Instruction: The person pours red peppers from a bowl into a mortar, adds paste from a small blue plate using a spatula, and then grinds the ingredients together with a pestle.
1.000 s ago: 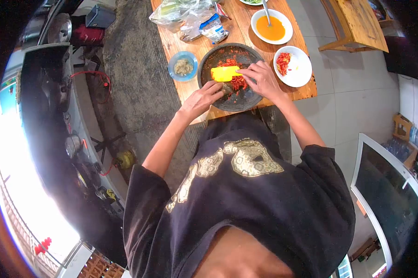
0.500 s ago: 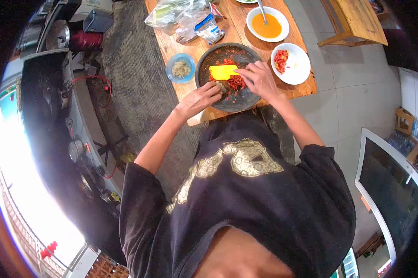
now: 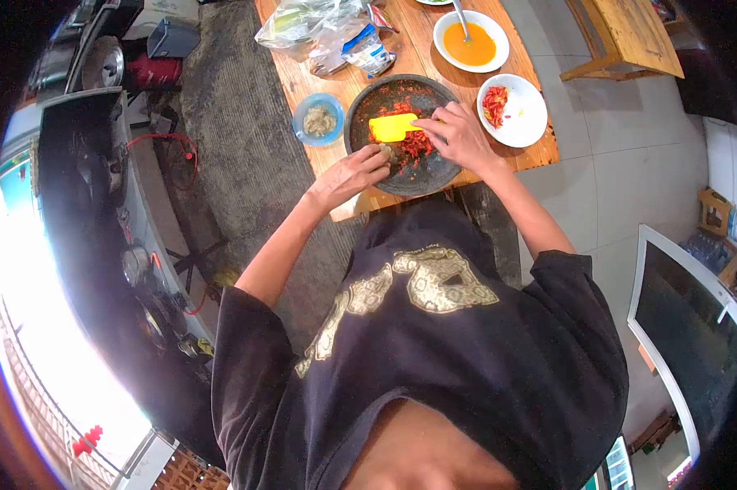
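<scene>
Pinching the handle of a yellow spatula (image 3: 393, 127) between the thumb and fingers of the right hand (image 3: 456, 137), in the head view. Holding it inside a dark, round stone mortar (image 3: 417, 186), with its broad blade toward the left and over red mash (image 3: 417, 147). Curling the fingers of the left hand (image 3: 354, 173) together around a grey-brown stone (image 3: 394, 156), low on the left side of the mortar and just below the blade; cannot tell its full shape under those fingers. Reaching with both forearms over the near edge of a wooden table (image 3: 413, 41), from the wide sleeves of a dark shirt (image 3: 434, 359) with a pale gold print.

Having a blue bowl (image 3: 300, 122) of pale, mushy stuff (image 3: 319, 121) just left of the mortar. Having, near it on the right, a white bowl (image 3: 527, 124) with red pieces (image 3: 494, 106) heaped to one side. Showing, beyond that, a second white bowl (image 3: 439, 41) of orange liquid (image 3: 470, 47), with a spoon (image 3: 461, 16) leaning in it. Showing also, at the far left of the table, a clear plastic bag (image 3: 303, 24) beside a blue-and-white packet (image 3: 368, 51).
</scene>
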{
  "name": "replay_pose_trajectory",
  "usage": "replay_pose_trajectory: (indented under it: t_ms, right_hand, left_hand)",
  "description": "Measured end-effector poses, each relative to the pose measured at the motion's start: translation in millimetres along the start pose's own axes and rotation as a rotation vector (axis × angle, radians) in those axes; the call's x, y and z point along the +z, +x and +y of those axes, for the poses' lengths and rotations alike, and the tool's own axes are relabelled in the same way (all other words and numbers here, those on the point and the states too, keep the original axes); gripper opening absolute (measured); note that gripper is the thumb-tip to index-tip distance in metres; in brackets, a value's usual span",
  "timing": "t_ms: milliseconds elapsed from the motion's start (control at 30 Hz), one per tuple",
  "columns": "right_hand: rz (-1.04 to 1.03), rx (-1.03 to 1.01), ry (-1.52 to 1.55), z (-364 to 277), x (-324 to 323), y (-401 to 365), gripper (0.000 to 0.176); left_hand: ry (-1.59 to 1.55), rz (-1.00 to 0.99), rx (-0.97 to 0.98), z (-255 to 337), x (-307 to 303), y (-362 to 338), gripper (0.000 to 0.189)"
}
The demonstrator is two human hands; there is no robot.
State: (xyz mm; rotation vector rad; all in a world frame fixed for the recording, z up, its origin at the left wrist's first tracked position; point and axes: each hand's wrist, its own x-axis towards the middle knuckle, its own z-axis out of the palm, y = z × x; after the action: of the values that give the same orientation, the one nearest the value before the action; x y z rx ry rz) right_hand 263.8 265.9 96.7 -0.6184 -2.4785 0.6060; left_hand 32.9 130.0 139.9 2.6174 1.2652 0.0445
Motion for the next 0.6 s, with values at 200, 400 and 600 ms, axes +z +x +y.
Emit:
replay_pose_trajectory:
  t_ms: [200,400,600]
  right_hand:
    - [0.061,0.021,-0.008,-6.7,-8.8,0.8,0.026]
    - [0.084,0.1,-0.043,-2.4,-2.5,-10.2,0.027]
    - [0.117,0.164,-0.039,-4.5,8.5,-24.5,0.026]
  left_hand:
    - [-0.046,-0.01,-0.061,2.5,-1.1,-2.5,0.037]
    - [-0.115,0.037,-0.157,3.6,-0.3,-5.1,0.046]
    - [-0.177,0.138,-0.228,9.0,1.7,-5.4,0.044]
